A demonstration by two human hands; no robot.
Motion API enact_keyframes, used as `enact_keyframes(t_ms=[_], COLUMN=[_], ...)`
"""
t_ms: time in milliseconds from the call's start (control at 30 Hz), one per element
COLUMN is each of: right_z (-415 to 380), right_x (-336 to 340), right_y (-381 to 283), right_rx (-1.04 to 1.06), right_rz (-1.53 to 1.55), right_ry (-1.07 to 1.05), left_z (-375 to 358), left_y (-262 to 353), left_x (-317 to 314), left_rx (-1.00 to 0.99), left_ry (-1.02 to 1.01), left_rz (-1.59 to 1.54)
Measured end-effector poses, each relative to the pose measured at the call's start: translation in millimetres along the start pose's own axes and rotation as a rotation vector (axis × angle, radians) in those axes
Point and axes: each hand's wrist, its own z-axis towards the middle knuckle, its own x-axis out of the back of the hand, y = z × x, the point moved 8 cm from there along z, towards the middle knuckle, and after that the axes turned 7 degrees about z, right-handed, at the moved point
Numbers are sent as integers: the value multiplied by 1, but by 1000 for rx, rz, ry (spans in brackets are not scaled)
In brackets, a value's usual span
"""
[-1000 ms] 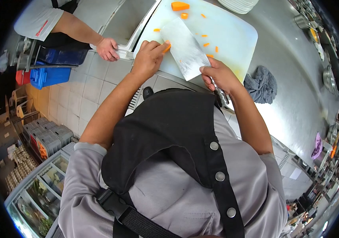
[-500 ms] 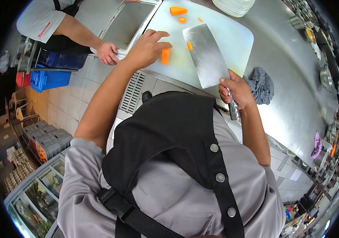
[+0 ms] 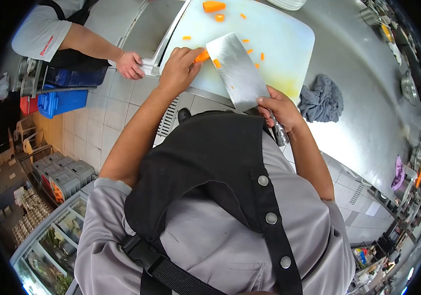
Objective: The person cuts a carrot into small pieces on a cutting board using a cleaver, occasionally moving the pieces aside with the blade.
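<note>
My left hand is over the left side of a white cutting board, its fingertips closed on an orange carrot piece. Wrapped around the metal handle of a broad cleaver is my right hand. The blade slants over the board, its far end right beside the held carrot, with an orange bit stuck to its face. Several small carrot bits lie scattered right of the blade. Farther back are a thick carrot chunk and a smaller carrot piece.
A crumpled grey cloth lies on the steel counter at the board's right. White plates are stacked behind. Another person's hand rests on the edge of an open steel bin or sink at left. Blue tubs stand below.
The cleaver and my right hand have shifted left, up to the carrot. My left fingers, looser before, now grip the piece. More small carrot bits are scattered on the board.
</note>
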Motion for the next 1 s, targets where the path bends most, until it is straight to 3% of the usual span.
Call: enact_keyframes(t_ms=[500,600,667,767,1000], right_z=[18,15,1,0,11], right_x=[-7,-19,-29,-38,-25], right_y=[-8,-20,-37,-42,-36], right_rx=[0,-21,14,62,53], right_rz=[-89,-212,-474,-554,-460], right_ry=[-32,-12,74,93,57], left_z=[3,3,2,3,3], left_y=[2,2,2,4,4], left_x=[0,-2,-2,-1,-2], left_rx=[-77,-38,-46,-68,-34], left_ry=[42,21,31,43,27], left_rz=[-27,-17,6,-6,7])
